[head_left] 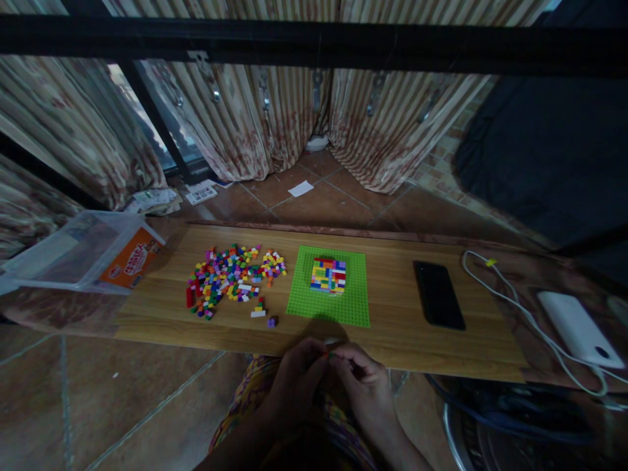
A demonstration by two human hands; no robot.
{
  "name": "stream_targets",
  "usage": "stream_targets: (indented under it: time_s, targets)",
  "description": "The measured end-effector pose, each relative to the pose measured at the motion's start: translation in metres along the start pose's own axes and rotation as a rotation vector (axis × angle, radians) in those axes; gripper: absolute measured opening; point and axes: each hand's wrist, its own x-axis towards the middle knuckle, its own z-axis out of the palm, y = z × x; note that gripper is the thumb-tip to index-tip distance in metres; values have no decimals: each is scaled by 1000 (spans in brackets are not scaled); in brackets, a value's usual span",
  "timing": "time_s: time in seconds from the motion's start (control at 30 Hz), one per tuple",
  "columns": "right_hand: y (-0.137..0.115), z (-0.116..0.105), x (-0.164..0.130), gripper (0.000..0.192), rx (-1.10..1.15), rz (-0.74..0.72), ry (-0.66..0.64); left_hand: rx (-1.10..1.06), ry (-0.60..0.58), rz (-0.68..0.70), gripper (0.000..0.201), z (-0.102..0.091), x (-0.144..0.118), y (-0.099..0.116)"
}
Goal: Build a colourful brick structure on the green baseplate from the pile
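So right at the near edge of the wooden board (392, 340) there's a tiny brick piece (328, 355), reddish-orange with a bit of green, pinched between both hands. It's too small and dim to tell the exact shape. The left hand (300, 373) comes in from the lower left, fingers curled in and thumb side up, closed on the piece. The right hand (366, 378) mirrors it from the lower right, fingers bent and tips meeting the left hand's over the same piece. Both wrists sit low, just above the person's lap and its patterned fabric (248, 396).

Just past the hands is a green baseplate (353, 301) with a flat multicolour block build (328, 274) near its middle. To the left of the plate is a loose pile of coloured bricks (226, 278), with a purple brick (271, 321) lying apart, nearer the hands. Further left, a clear plastic tub (63, 252) lies at the end of the board. On the right, a black phone (438, 294) lies flat, and beyond it a white cable (515, 307) runs to a white power bank (579, 327).
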Motion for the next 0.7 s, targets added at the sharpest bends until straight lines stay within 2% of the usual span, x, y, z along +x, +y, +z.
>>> stream_targets:
  time_s: [0.13,0.3,0.43,0.53,0.63,0.7]
  targets:
    - [-1,-2,2,16,4,-9,-30,-45,-15,-1,18,2,1,4]
    - [-2,-5,8,24,33,14,-19,-154,-53,-79,23,4,4,10]
    - [-5,-15,28,22,-6,-16,115,-165,-31,-105,24,2,6,3]
    - [-5,-25,57,21,-157,-192,250,-81,-59,-143,22,-2,5,-10]
    - [-4,-30,87,21,-375,-416,230,-2,-117,-165,18,-6,-1,-24]
    - [-4,-30,101,21,-516,-513,203,30,-174,-168,14,-10,-5,-31]
